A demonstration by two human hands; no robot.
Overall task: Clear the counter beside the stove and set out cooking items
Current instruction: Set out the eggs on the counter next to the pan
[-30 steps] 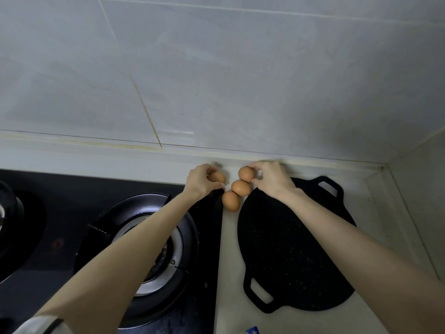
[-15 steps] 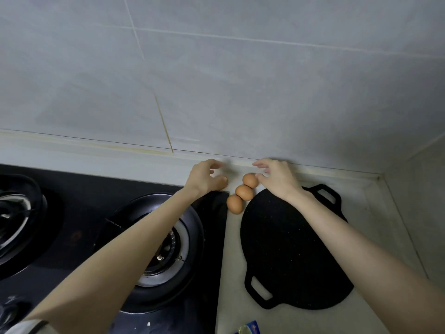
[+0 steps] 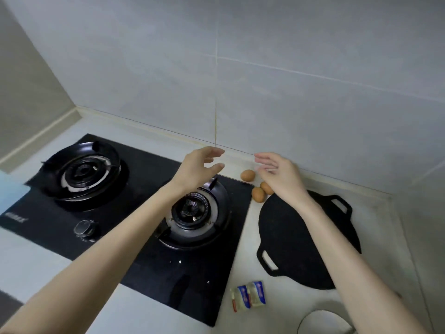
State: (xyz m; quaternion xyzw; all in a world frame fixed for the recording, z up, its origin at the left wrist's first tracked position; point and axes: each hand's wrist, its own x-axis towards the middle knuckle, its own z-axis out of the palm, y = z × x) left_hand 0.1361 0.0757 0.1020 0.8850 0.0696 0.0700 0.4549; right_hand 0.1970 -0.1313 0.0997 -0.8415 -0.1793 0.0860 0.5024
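Three brown eggs lie on the pale counter between the stove and a flat pan: one egg (image 3: 247,175) near the wall, two more eggs (image 3: 258,194) (image 3: 266,187) touching each other beside the pan's rim. The black two-handled griddle pan (image 3: 289,239) lies flat on the counter at the right. My left hand (image 3: 196,168) hovers above the right burner, fingers spread and holding nothing. My right hand (image 3: 279,173) hovers over the eggs, fingers relaxed and blurred, also holding nothing.
A black two-burner gas stove (image 3: 134,213) fills the left and middle, with a knob (image 3: 84,229) at its front. Small blue-and-white packets (image 3: 249,295) lie on the counter near the front. A white round rim (image 3: 322,320) shows at the bottom right. Tiled walls close the back and right.
Both hands let go of the eggs and lifted back from them. One egg now lies apart from the other two. The camera pulled back, showing the whole stove.
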